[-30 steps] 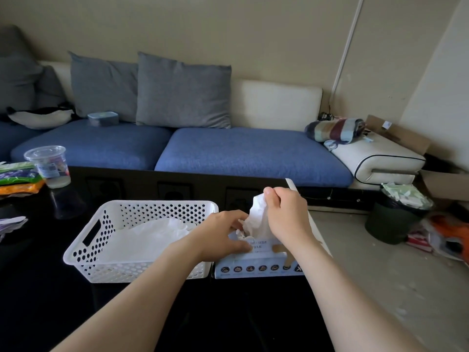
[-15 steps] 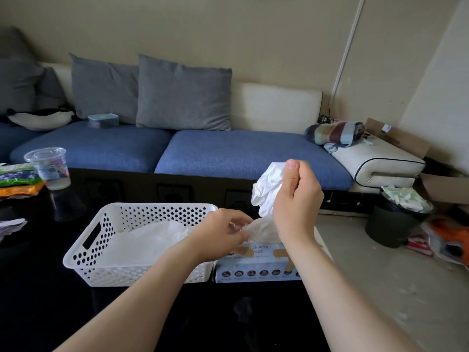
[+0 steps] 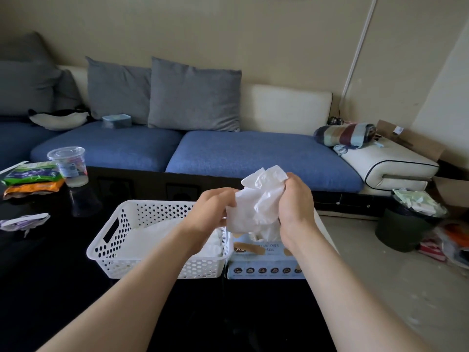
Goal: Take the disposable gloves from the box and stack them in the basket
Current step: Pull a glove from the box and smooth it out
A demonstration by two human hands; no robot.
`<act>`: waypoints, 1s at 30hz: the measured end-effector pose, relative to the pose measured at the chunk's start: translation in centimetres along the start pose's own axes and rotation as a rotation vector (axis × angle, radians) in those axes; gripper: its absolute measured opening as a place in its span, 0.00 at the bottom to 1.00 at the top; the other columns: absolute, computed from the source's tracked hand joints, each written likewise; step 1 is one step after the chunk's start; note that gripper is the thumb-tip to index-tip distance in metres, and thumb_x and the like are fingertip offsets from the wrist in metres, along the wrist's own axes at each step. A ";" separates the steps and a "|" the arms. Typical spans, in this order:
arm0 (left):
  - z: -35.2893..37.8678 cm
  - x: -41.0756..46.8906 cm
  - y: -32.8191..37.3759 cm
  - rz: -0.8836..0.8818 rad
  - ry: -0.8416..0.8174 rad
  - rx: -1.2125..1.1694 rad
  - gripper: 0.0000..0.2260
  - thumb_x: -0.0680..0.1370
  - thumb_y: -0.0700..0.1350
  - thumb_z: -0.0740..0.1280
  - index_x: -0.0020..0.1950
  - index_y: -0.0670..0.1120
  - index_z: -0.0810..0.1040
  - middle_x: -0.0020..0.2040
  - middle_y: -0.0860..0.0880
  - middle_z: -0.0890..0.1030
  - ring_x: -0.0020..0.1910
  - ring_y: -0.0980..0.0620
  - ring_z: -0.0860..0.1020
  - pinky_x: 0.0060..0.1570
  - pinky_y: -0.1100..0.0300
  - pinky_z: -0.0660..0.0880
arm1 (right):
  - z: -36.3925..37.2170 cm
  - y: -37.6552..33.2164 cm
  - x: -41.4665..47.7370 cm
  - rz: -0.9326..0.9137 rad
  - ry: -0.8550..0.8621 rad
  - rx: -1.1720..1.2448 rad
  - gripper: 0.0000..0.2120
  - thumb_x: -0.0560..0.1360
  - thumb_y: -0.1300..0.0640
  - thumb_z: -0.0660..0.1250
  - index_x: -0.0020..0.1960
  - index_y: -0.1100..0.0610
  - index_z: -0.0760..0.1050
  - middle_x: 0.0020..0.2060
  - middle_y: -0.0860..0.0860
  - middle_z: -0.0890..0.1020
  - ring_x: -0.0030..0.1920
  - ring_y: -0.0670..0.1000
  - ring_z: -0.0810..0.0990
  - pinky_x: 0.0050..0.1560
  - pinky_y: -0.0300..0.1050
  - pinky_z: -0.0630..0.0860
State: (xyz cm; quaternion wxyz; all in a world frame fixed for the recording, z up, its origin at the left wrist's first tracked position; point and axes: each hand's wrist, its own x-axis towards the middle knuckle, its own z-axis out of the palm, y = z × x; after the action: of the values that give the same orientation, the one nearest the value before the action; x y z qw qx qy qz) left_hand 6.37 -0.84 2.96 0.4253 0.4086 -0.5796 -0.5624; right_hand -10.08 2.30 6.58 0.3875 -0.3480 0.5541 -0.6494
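Left hand [image 3: 210, 212] and right hand [image 3: 295, 207] clutched the crumpled white plastic glove [image 3: 256, 201] above the pale blue cardboard box [image 3: 264, 262] at the black table [image 3: 50, 301]'s right edge, where its tail, seemingly caught inside, could drag spare gloves out, missing the white perforated basket [image 3: 152, 268].

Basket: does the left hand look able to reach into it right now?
Probably yes: the left hand, gripping the glove, is just above the basket near its right rim, and its top is open.
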 end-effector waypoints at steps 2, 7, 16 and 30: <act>-0.5 -0.1 0.1 -0.011 0.055 -0.054 0.12 0.78 0.43 0.63 0.51 0.36 0.82 0.48 0.41 0.83 0.50 0.43 0.81 0.51 0.47 0.81 | 0.2 -0.2 -0.1 0.078 -0.011 0.036 0.13 0.83 0.57 0.56 0.40 0.53 0.69 0.36 0.50 0.77 0.36 0.50 0.74 0.35 0.42 0.70; -1.7 -0.4 0.5 0.020 0.173 -0.024 0.13 0.80 0.44 0.65 0.55 0.35 0.79 0.49 0.39 0.82 0.48 0.44 0.81 0.47 0.46 0.80 | -0.2 0.4 -0.3 0.175 -0.059 -0.125 0.19 0.79 0.43 0.63 0.35 0.53 0.72 0.35 0.50 0.78 0.39 0.53 0.73 0.43 0.50 0.68; -2.1 -1.4 1.0 0.036 0.225 0.088 0.06 0.79 0.43 0.69 0.51 0.41 0.83 0.40 0.47 0.84 0.41 0.50 0.82 0.40 0.54 0.79 | 0.9 1.0 -1.8 0.021 -0.437 -0.464 0.20 0.69 0.39 0.81 0.53 0.51 0.84 0.45 0.50 0.89 0.49 0.53 0.89 0.54 0.56 0.87; -3.0 -2.2 1.4 0.072 0.198 0.058 0.12 0.77 0.48 0.77 0.51 0.39 0.83 0.45 0.42 0.86 0.41 0.49 0.83 0.40 0.51 0.79 | 1.6 1.1 -2.7 -0.137 -0.535 -0.553 0.09 0.74 0.60 0.73 0.51 0.50 0.86 0.43 0.48 0.89 0.48 0.49 0.88 0.50 0.49 0.84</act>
State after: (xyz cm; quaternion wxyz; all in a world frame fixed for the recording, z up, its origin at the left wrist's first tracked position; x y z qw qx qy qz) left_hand 9.94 0.34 4.35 0.4884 0.4532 -0.5651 -0.4865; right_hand -7.31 3.88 5.67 0.3657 -0.6325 0.5632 -0.3861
